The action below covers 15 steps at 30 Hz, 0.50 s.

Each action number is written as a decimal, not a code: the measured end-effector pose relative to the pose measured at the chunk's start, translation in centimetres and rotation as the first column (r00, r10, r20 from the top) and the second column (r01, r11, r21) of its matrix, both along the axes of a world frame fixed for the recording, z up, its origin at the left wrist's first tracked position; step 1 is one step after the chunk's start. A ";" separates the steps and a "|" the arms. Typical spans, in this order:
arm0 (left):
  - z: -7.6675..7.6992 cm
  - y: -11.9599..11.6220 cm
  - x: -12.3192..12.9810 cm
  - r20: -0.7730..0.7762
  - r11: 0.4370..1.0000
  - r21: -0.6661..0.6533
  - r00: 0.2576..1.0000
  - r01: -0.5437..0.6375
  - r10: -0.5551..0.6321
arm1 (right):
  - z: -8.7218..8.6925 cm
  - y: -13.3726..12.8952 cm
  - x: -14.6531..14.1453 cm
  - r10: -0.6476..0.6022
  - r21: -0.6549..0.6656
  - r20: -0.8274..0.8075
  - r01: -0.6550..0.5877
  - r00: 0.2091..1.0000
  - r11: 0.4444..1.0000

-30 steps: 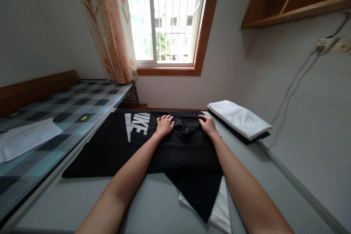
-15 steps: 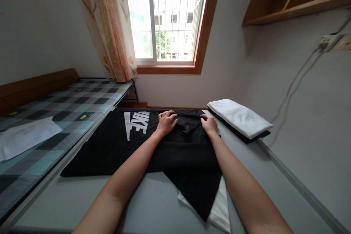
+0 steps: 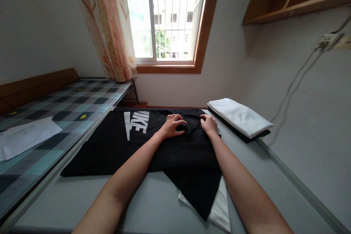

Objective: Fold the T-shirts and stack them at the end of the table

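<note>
Left hand [image 3: 172, 125] slides rightward, fingers spread — right hand [image 3: 210, 124] curled, can't tell if pinching. One black garment [image 3: 175, 155] — white-lettered, rumpled between two hands.

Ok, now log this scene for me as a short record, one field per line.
Left hand: left hand on the black garment, thumb and fingers apart
Right hand: right hand at the garment's right end, fingers bent, grip unclear
Garment: white lettering, wrinkled between the hands
Surface: pale table
Near edge: pointed black flap, white cloth partly beneath
Right: folded white fabric on black fabric
Left: checkered mattress with paper on it
Background: window, floral curtain
</note>
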<state>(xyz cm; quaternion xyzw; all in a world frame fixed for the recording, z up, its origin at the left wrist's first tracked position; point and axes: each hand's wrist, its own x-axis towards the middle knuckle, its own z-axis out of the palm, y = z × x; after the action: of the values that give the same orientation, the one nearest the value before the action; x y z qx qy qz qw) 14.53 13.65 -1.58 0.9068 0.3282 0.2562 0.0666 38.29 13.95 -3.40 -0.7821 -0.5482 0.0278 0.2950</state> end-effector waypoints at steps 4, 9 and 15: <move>0.4 -0.6 0.2 -0.071 0.991 0.081 0.993 0.105 -0.099 | 0.1 -0.1 -0.1 0.001 -0.007 0.002 -0.001 1.000 1.000; 0.3 -0.6 0.6 -0.124 0.954 0.175 0.966 0.244 -0.225 | 0.2 -0.1 -0.1 0.005 -0.018 0.020 -0.004 1.000 1.000; 0.2 -0.9 1.3 -0.153 0.964 0.124 0.964 0.237 -0.218 | -0.1 -0.1 0.0 -0.002 0.014 0.004 0.002 1.000 1.000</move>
<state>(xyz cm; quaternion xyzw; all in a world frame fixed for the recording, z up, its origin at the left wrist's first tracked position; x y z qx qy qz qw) 15.85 12.72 -1.41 0.9565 0.2065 0.2060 0.0085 38.25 13.89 -3.47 -0.7808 -0.5480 0.0223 0.2993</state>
